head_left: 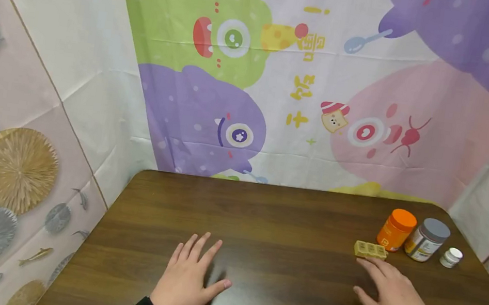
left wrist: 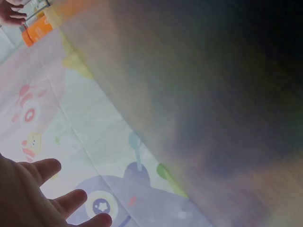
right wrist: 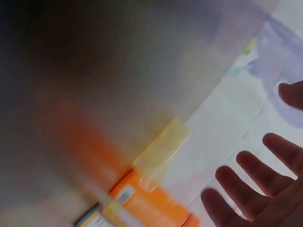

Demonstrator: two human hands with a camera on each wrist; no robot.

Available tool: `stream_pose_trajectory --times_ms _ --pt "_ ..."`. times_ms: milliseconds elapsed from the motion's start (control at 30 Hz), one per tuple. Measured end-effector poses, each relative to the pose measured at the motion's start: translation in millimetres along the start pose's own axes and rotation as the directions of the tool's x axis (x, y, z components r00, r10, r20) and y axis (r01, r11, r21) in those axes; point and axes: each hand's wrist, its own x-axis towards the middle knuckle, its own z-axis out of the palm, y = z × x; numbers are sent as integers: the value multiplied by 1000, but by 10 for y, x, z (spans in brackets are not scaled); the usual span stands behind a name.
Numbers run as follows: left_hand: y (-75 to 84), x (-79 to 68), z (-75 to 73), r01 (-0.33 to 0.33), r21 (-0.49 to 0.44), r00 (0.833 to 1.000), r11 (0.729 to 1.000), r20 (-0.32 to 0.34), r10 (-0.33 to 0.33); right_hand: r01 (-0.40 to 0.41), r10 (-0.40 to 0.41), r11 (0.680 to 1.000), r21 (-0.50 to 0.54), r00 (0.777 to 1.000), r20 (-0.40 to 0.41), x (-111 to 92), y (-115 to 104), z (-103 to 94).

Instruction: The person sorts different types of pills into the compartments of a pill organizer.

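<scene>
My left hand (head_left: 186, 282) is held over the left-middle of the table with its fingers spread and nothing in it. On the other side, my right hand (head_left: 398, 303) has its fingers extended, the fingertips right at the near edge of a small yellow pill organizer (head_left: 370, 250) in the head view. In the right wrist view the fingers (right wrist: 258, 175) are spread and hold nothing, with the yellow pill organizer (right wrist: 163, 146) to their left. Behind the organizer stands an orange bottle (head_left: 396, 230) with an orange lid.
Right of the orange bottle are a grey-lidded jar (head_left: 426, 239) and a small white bottle (head_left: 451, 257). The dark wooden table (head_left: 263, 217) ends at the back against a cartoon-printed cloth (head_left: 297, 144). Patterned cloth (head_left: 46, 93) hangs on the left.
</scene>
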Motion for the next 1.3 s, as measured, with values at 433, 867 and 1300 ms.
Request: stream_pose_trajectory --times_ms 433,867,1300 --pt "6 -62 21 -3 -12 1000 1000 22 3 -19 33 996 -92 988 149 454 619 100" --pt "-7 -44 41 0 -16 999 1000 40 0 12 -1 998 -62 985 174 575 689 255" --pt "65 64 110 -60 -4 998 998 19 60 6 -17 999 41 963 270 666 264 295"
